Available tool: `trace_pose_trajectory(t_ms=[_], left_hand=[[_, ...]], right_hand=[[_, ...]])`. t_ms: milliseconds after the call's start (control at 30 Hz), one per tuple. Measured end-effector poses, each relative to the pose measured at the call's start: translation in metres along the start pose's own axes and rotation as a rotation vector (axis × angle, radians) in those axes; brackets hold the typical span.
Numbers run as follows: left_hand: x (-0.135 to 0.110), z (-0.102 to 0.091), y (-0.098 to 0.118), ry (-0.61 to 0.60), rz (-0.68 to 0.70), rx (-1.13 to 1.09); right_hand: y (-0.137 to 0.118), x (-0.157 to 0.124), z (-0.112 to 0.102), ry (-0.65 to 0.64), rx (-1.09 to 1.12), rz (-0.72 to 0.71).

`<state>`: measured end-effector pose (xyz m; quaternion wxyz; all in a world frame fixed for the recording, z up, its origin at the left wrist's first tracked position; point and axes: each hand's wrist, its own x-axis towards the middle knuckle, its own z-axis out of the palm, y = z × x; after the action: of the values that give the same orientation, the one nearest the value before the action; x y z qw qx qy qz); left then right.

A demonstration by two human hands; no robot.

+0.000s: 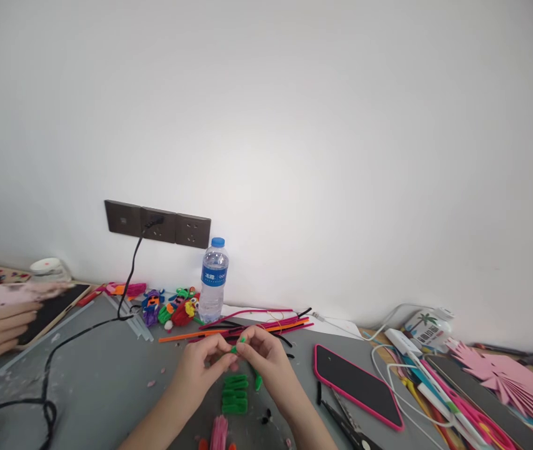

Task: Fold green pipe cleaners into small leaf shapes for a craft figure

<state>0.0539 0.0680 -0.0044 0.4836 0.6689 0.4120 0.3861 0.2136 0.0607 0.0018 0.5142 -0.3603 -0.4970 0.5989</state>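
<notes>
Above the middle of the grey table top, my left hand (200, 367) and my right hand (266, 362) meet at the fingertips. Both are closed in a pinch on a short green pipe cleaner (234, 350), mostly hidden by the fingers. Just below them lie several folded green pipe cleaners (235, 395) in a stack. A pink pipe cleaner bundle (219, 431) sits nearer to me. By my right hand is another green piece (258, 382). Long orange, pink and black pipe cleaners (266, 326) are spread behind my hands.
A water bottle (214, 284) stands near the wall beside small pipe cleaner figures (172, 307). On the right lie a phone (358, 385), scissors (350, 428) and white cables. A black cable (74, 334) crosses the left side, near another person's hand (1, 331).
</notes>
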Motion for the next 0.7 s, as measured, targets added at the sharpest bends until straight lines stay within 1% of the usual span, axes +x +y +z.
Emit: trace_pose_trajectory(t_ms=[167,300,467,533,633,700], left_hand=[[-0.001,-0.001,0.001,-0.006,-0.047,-0.082],[-0.002,0.000,0.001,-0.020,-0.022,-0.094],[-0.004,-0.002,0.006,-0.042,0.029,0.027],[-0.004,-0.002,0.009,-0.041,0.055,0.061],[-0.004,-0.002,0.011,-0.035,0.077,0.064],[-0.004,-0.001,0.010,-0.036,0.068,0.040]], right_hand=[[-0.006,-0.002,-0.006,-0.016,-0.023,0.045],[-0.009,-0.005,-0.007,-0.004,-0.028,0.079],[-0.010,-0.006,-0.007,-0.015,-0.025,0.082],[-0.010,-0.006,-0.007,-0.040,-0.014,0.099],[-0.011,-0.007,-0.006,-0.083,0.024,0.138],[-0.012,-0.007,-0.006,-0.087,0.036,0.134]])
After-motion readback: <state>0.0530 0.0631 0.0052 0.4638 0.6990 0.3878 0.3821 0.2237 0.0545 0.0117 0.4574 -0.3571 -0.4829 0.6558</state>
